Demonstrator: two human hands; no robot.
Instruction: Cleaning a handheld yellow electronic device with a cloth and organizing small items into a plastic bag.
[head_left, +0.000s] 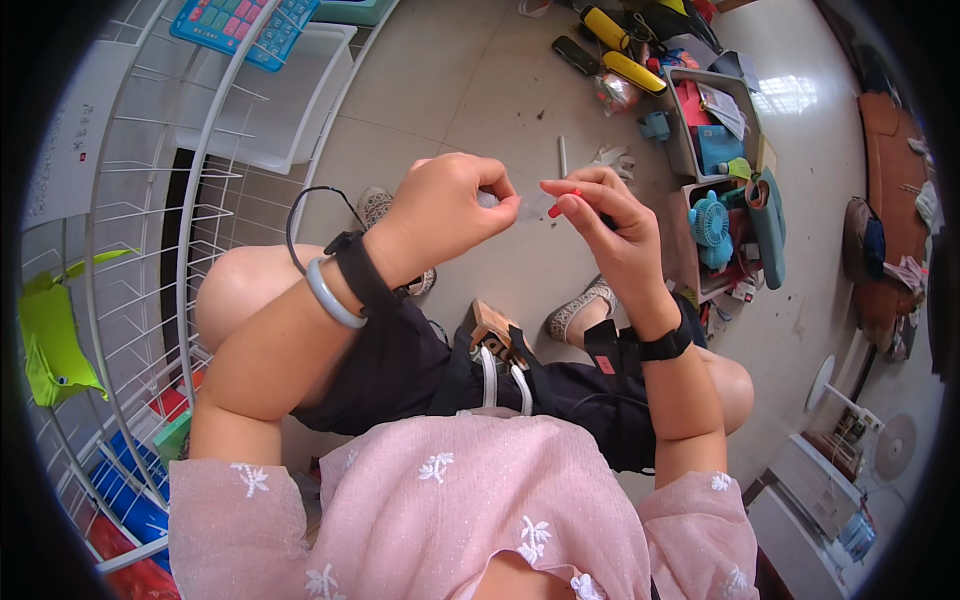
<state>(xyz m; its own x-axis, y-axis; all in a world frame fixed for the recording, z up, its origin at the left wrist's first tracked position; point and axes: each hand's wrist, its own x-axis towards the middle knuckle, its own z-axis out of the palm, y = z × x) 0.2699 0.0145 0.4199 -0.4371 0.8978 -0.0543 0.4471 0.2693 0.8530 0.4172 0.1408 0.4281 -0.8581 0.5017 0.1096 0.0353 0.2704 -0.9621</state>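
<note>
My left hand (454, 196) is raised before me, its fingers curled around a small greyish object (487, 199) that is mostly hidden in the grip. To its right, my right hand (613, 217) pinches a small red object (556, 211), perhaps a cap, between thumb and fingers. Something dark shows under the right palm, too covered to name. A faint translucent patch, maybe clear plastic, appears between the two hands. On the floor beyond lie a white stick (562, 156) and a pale glove (615, 160).
At left stands a white wire rack (196, 187) with a white plastic bin (289, 142). On the right, a box of papers (670, 124) and another bin (686, 262) holding a blue handheld fan (709, 225) sit on the tiles. Yellow cylinders (634, 73) lie farther off. A wooden stool (491, 319) is between my legs.
</note>
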